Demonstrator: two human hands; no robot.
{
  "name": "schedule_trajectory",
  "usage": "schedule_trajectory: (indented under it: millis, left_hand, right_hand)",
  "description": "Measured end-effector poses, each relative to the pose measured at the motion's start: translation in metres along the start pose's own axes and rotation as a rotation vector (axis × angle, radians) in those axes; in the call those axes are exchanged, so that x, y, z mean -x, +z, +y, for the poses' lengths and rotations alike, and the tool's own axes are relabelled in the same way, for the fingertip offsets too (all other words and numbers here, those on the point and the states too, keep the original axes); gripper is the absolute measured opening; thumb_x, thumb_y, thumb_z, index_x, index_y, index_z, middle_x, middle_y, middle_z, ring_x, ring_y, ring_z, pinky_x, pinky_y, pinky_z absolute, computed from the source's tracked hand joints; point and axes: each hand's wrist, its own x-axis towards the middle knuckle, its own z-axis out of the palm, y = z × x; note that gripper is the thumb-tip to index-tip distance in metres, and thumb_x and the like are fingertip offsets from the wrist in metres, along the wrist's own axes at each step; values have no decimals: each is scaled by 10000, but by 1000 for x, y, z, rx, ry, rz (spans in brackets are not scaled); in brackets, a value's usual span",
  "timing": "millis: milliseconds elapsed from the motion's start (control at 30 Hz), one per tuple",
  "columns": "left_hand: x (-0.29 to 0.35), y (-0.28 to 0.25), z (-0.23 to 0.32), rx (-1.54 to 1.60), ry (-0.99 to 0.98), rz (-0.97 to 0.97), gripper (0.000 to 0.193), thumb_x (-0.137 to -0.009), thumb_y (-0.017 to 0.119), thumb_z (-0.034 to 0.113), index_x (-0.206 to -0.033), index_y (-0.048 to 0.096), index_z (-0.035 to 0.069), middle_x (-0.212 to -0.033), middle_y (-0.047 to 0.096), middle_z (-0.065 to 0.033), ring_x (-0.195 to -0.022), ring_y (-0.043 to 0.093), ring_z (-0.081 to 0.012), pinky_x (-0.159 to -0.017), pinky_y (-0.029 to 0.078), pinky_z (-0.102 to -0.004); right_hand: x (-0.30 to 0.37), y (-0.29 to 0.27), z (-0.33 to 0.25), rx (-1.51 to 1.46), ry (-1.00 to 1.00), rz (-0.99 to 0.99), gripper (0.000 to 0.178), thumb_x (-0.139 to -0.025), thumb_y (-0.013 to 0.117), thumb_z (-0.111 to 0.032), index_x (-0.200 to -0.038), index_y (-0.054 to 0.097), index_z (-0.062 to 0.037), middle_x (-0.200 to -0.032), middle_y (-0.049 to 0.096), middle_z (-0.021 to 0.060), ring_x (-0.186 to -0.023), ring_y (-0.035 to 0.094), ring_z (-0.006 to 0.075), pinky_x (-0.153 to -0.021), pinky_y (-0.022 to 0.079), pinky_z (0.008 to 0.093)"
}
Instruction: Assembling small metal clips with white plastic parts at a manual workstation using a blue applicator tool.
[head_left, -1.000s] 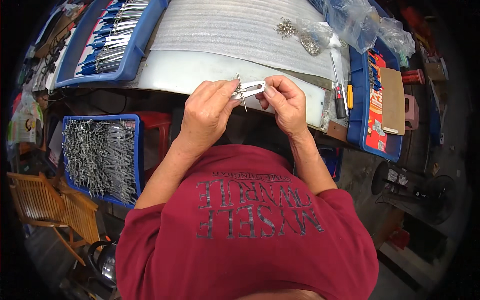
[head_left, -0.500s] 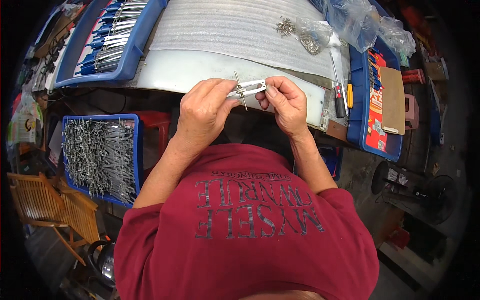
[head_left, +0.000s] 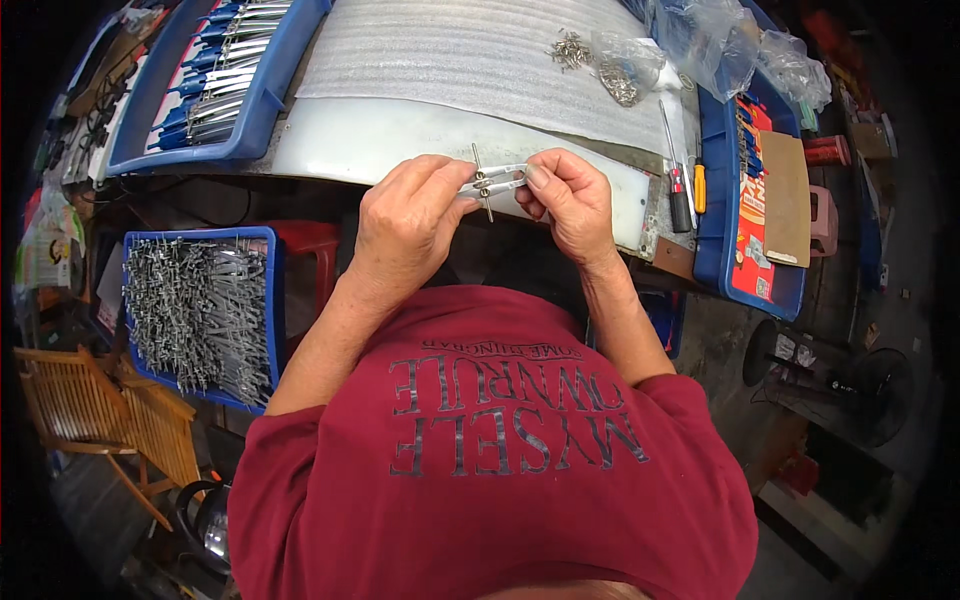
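In front of my chest, just off the near edge of the worktop, I hold a two-legged metal piece with a cross rod (head_left: 482,184), much like a pair of compasses. My left hand (head_left: 412,215) is closed on its left end, which the fingers hide. Thumb and forefinger of my right hand (head_left: 572,200) pinch the right end, covering the tips of both legs. The thin rod stands crosswise through the legs, with small round fittings in the middle.
A white worktop (head_left: 340,140) bears foam sheet (head_left: 430,50), loose small metal parts (head_left: 570,52) and two screwdrivers, one yellow-handled (head_left: 699,190). Blue bins stand at upper left (head_left: 255,140) and right (head_left: 712,255). Another blue bin (head_left: 276,330) at lower left is full of similar metal pieces.
My right fingertips have shifted over the piece's right end, which was in plain sight before. The piece has tilted slightly; my left hand has barely moved.
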Motion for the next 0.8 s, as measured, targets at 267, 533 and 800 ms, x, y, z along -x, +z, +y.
schedule_trajectory:
  millis: [267, 533, 800]
  left_hand:
    - [-2, 2, 0, 8, -62, -32, 287, -623, 661, 33, -886, 546, 14, -769, 555, -113, -689, 570, -261, -574, 464, -322]
    - [-8, 10, -2, -72, -13, -101, 207, -680, 629, 77, -858, 532, 34, -671, 493, -91, -607, 528, -254, -508, 428, -351]
    - [-19, 18, -8, -18, 13, -185, 217, -697, 623, 89, -879, 518, 34, -667, 477, -92, -587, 513, -262, -492, 420, -351]
  right_hand:
    - [-5, 4, -3, 57, -6, 73, 118, -814, 543, -124, -771, 541, -14, -602, 529, 18, -483, 400, 39, -441, 317, 167]
    - [-9, -1, -4, 47, 18, 142, 120, -804, 543, -125, -749, 541, -19, -589, 522, 10, -492, 415, 47, -456, 330, 175]
    - [-11, -6, -7, 59, 30, 203, 124, -801, 544, -128, -739, 549, -21, -576, 521, 1, -491, 421, 42, -459, 337, 174]
